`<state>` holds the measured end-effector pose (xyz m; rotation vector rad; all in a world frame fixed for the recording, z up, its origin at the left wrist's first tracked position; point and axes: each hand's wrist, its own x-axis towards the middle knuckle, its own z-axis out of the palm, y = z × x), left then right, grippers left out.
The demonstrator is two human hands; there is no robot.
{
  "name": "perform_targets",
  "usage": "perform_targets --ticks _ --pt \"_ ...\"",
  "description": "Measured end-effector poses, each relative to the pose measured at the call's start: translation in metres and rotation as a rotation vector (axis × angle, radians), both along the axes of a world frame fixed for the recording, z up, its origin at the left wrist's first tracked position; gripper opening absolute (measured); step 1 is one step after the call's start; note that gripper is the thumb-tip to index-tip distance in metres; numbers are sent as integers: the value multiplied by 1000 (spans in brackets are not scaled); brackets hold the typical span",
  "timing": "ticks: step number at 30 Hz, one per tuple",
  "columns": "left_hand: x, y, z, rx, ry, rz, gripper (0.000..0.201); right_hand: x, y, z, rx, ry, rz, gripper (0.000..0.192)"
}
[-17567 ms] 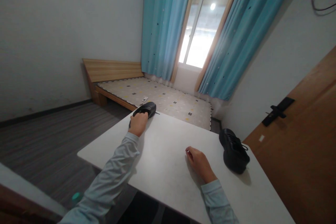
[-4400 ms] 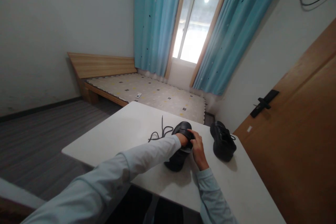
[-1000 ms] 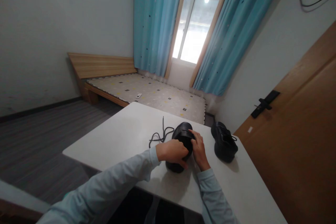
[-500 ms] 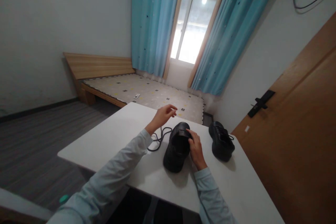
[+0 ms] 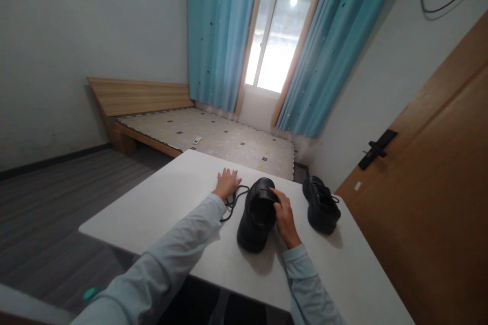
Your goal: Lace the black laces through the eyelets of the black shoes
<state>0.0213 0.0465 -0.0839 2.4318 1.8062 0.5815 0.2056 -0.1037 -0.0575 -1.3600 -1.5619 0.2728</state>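
A black shoe (image 5: 254,231) stands on the white table with its heel toward me; I see no lace threaded at its front. My right hand (image 5: 284,216) grips the right side of the shoe's opening, fingers at the tongue and edge. To the left of the shoe, a loose black shoelace (image 5: 229,216) lies in loops on the table. My left hand (image 5: 227,184) rests palm down over the upper end of that shoelace, its fingers spread apart. Part of the shoelace is hidden beneath the hand. Farther right stands a second black shoe (image 5: 322,205), laced.
The white table (image 5: 148,213) has its far edge close to a bed (image 5: 213,137), on which a small white object (image 5: 196,140) lies. A wooden door (image 5: 430,162) with a black handle is at the right. Blue curtains (image 5: 223,35) frame the window.
My left hand has come down from above the table, moving left and toward me onto the shoelace, and its fingers have spread. My right hand and the shoe have stayed in place.
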Motion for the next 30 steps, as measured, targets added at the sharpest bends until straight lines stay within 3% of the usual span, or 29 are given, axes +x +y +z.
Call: perform_targets --ticks 8,17,25,30 --pt "-8 -6 8 76 95 -133 24 -2 2 0 25 -47 66 42" --pt "-11 -14 22 70 99 -105 21 -3 2 8 8 -50 188 45" --pt "-7 -16 21 47 62 -83 22 -3 3 13 -35 -68 193 45" --pt "-4 -16 30 40 -30 -137 18 -7 2 18 -79 -171 117 39"
